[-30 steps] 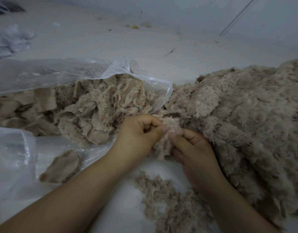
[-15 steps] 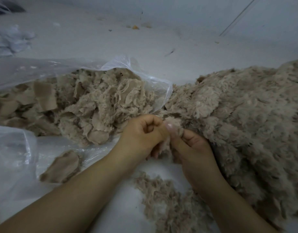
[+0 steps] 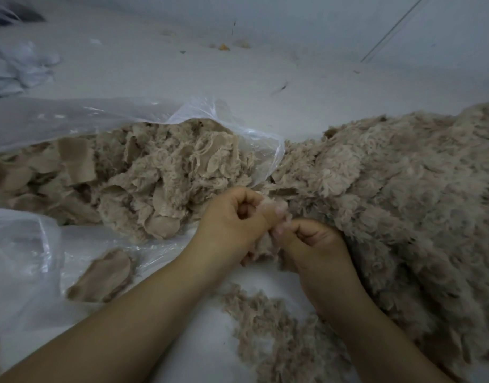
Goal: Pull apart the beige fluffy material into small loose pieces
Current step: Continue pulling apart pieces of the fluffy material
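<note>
A big heap of beige fluffy material [image 3: 398,194] fills the right side of the view. My left hand [image 3: 232,219] and my right hand [image 3: 312,244] meet at its near left edge, thumbs almost touching. Both pinch one small tuft [image 3: 276,210] of the fluff between thumb and curled fingers. Part of the tuft hangs down between the two hands, mostly hidden by them. Small loose pieces [image 3: 273,327] lie on the white surface just below my wrists.
A clear plastic bag [image 3: 94,120] at the left holds beige fabric scraps and shredded fluff [image 3: 144,178]. One flat scrap [image 3: 102,275] lies on the plastic near my left forearm. White cloth [image 3: 19,67] sits at the far left. The white floor [image 3: 199,76] stretches beyond.
My right hand's fingers have curled in tighter and its thumb has drawn close to the left thumb. The tuft between them is smaller and more hidden than a second ago.
</note>
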